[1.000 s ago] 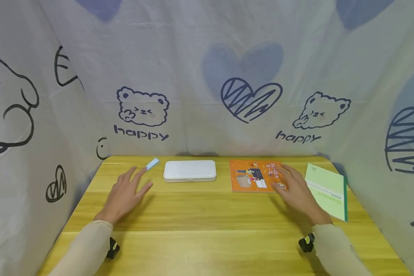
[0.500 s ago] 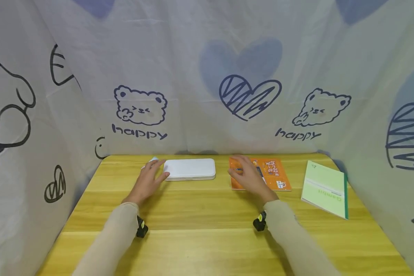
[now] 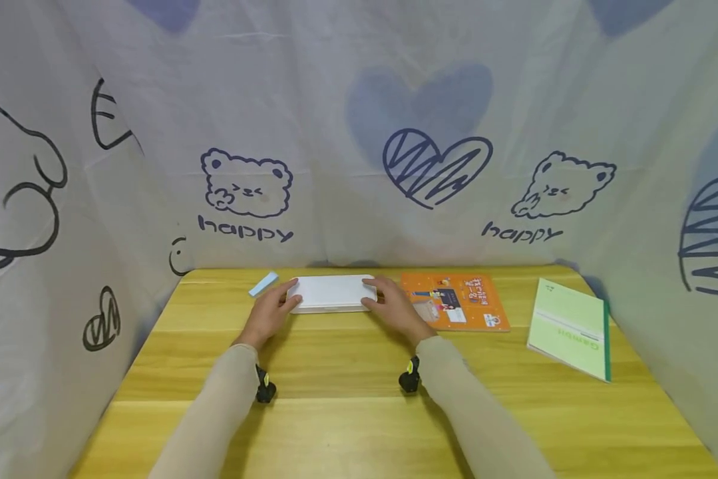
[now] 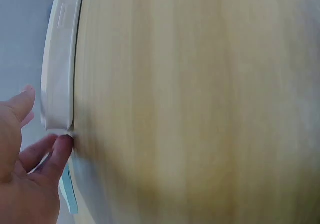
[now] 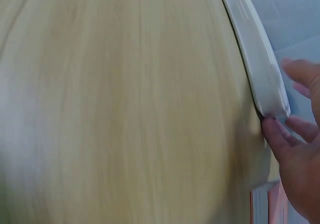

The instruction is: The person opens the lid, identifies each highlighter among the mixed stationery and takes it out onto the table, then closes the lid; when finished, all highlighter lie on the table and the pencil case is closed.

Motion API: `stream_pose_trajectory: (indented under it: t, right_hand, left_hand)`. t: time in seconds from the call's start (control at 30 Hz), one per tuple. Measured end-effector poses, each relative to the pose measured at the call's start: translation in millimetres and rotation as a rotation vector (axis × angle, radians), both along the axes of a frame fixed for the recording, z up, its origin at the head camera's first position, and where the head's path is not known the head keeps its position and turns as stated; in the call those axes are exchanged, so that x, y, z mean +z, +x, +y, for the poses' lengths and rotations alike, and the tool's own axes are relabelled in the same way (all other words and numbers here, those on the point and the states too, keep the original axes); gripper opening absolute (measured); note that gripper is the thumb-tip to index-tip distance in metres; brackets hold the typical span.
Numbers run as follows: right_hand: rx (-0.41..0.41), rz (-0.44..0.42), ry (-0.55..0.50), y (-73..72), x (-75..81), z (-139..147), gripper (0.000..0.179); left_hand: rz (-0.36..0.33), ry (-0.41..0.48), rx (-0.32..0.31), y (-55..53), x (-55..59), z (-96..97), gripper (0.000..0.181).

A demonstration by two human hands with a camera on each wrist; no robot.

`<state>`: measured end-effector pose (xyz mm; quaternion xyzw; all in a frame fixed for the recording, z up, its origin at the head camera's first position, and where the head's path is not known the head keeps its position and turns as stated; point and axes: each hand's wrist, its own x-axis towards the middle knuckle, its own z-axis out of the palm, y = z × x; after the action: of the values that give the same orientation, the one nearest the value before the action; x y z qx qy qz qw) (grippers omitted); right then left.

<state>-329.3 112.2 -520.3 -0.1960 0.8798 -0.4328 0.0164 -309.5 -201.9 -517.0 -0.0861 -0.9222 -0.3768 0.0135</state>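
Note:
A white pencil case (image 3: 335, 293) lies flat and closed at the back of the table, its long side towards me. My left hand (image 3: 269, 316) is at its left end, with thumb and forefinger by the corner of the lid. In the left wrist view the left hand's lower fingertips (image 4: 65, 140) meet the case's end, while another digit stands off above the lid. My right hand (image 3: 397, 309) mirrors this at the right end; its lower fingertips (image 5: 270, 121) touch the end close to the tabletop, and a raised digit stays apart from the lid.
Left of the case lies a small light-blue strip (image 3: 263, 284). An orange booklet (image 3: 478, 309) is just right of the case, partly behind my right hand. Farther right sits a light-green notebook (image 3: 568, 332). A printed white curtain (image 3: 335, 239) hangs along the table's back edge.
My left hand has moved right from the blue strip to the case. My right hand has come left off the orange booklet to the case's other end.

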Motion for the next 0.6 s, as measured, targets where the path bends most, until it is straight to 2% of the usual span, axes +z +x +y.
stream_pose_trajectory:
  t: [0.27, 0.5, 0.6]
  right_hand:
    - [-0.035, -0.017, 0.020, 1.8, -3.1, -6, 0.042]
    - [0.015, -0.048, 0.038, 19.1, 3.3, -7, 0.041]
    - [0.031, -0.052, 0.048, 28.7, 2.9, -6, 0.041]
  left_hand:
    - [0.031, -0.027, 0.004, 3.7, -1.1, 1.4, 0.046]
    - [0.034, -0.043, -0.015, 24.9, 2.0, -7.2, 0.047]
    - [0.029, -0.042, -0.019, 35.7, 0.0, -9.6, 0.047]
